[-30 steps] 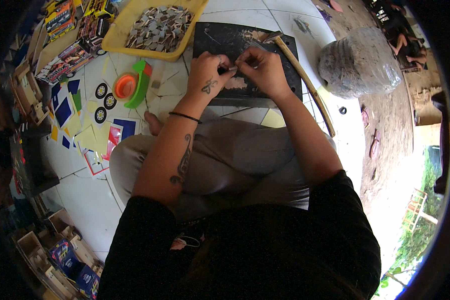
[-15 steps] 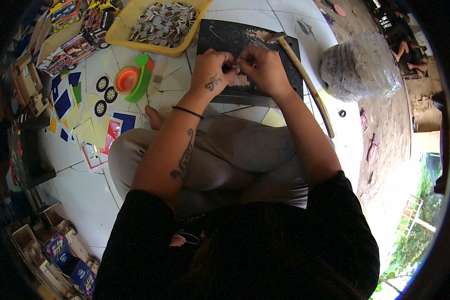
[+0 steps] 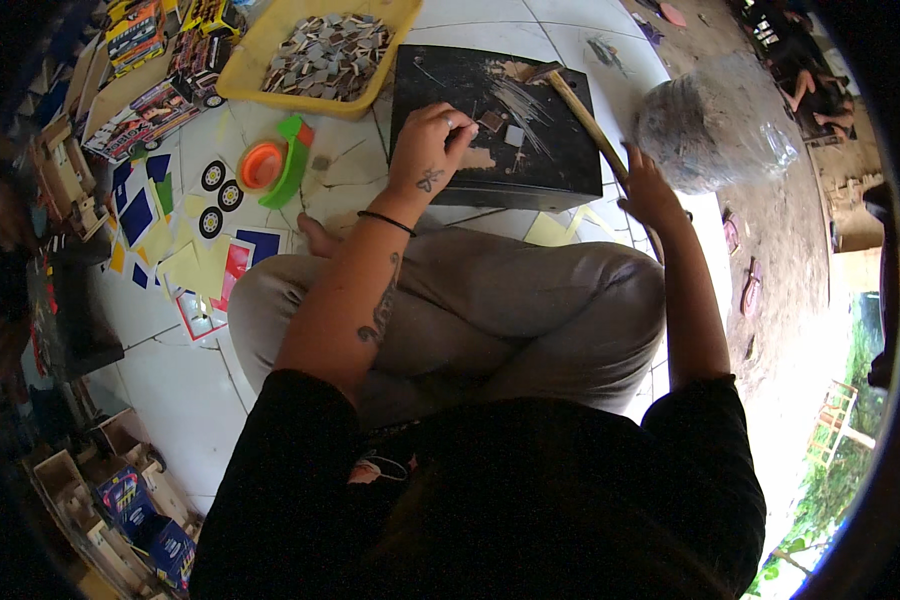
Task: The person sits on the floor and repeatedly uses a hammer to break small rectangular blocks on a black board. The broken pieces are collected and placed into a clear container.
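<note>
My left hand (image 3: 433, 145) is above the black box-like block (image 3: 560, 165), thumb and forefinger pinched together. Whatever the pinch holds is too small to make out. At the block's right side, my right hand (image 3: 655, 195) reaches over the wooden handle of a hammer (image 3: 588, 118), thumb and fingers apart around it. The hammer's head rests on the block's far right part. On the block's top lie a small pale square piece (image 3: 514, 135), a brownish square piece (image 3: 491, 121) and a bunch of thin nail-like metal pins (image 3: 522, 106).
A yellow basin (image 3: 368, 105) full of small square pieces stands beyond the block. To the left are a green tape dispenser (image 3: 296, 165), wheel-patterned discs (image 3: 211, 221), coloured sheets (image 3: 185, 268) and toy trucks (image 3: 150, 118). A plastic-wrapped bundle (image 3: 715, 125) sits at right.
My right hand has left my left hand and moved right to the hammer's handle. The small square pieces and pins on the block now show. My left hand stays over the block.
</note>
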The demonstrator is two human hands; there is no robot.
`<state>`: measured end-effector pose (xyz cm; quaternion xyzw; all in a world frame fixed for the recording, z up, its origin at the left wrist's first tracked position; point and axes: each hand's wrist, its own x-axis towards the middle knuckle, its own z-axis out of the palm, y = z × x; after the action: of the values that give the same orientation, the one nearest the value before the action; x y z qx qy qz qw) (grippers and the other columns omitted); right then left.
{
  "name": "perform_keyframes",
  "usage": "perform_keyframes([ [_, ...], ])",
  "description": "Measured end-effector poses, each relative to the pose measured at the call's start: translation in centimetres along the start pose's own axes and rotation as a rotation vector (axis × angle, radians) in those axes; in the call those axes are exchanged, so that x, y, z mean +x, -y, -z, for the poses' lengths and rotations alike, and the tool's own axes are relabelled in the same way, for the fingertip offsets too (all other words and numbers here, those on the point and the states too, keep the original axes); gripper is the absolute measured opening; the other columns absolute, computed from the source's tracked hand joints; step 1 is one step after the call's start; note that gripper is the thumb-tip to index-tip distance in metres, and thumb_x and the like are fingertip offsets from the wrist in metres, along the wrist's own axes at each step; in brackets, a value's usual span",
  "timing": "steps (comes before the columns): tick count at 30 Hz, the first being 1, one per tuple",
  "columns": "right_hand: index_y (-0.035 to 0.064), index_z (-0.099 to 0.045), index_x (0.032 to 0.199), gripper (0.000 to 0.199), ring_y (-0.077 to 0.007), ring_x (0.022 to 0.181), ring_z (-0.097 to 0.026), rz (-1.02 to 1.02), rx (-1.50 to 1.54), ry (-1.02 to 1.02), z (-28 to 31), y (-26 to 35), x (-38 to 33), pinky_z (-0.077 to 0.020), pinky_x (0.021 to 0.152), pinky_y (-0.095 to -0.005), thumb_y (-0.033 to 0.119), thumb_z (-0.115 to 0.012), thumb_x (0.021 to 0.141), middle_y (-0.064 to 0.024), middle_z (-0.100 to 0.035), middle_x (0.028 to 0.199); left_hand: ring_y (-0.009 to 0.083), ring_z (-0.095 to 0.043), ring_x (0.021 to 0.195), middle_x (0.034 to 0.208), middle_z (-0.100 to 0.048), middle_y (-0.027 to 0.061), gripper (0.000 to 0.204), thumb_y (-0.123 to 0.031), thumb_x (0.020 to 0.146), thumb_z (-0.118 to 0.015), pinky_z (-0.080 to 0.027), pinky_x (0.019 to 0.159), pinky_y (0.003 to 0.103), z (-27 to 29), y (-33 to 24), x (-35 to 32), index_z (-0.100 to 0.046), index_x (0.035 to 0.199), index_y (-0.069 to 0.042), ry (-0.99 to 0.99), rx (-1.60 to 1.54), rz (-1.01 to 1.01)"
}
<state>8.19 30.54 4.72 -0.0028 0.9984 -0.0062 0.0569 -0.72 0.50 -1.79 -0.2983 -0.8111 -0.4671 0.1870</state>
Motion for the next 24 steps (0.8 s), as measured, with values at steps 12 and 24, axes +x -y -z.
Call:
perform_keyframes([
  [12, 0.0049, -0.047, 0.131, 0.038, -0.0218, 0.074, -0.063, -0.145, 0.7, -0.004, 5.7, 6.3, -12.0, -0.0503, 0.067, -0.0321, 0.009, -0.052, 0.093, -0.016, -0.063, 0.09, 0.0304, -0.058, 0.079, 0.08, -0.061, 0.0109, 0.009, -0.011, 0.082, -0.064, -0.046, 0.079, 0.038, -0.2, -0.2, -0.2, -0.065, 0.081, -0.003, -0.002, 0.061, 0.011],
  [24, 0.0061, -0.046, 0.132, 0.043, -0.0368, 0.093, -0.064, -0.003, 0.491, -0.16, 7.0, 10.0, -13.9, -0.0523, 0.076, -0.041, 0.007, -0.056, 0.089, -0.0233, -0.061, 0.107, 0.0279, -0.058, 0.08, 0.081, -0.061, 0.0085, 0.009, -0.013, 0.083, -0.064, -0.046, 0.08, 0.037, -0.3, -0.2, -0.3, -0.065, 0.082, -0.003, -0.003, 0.077, -0.018],
])
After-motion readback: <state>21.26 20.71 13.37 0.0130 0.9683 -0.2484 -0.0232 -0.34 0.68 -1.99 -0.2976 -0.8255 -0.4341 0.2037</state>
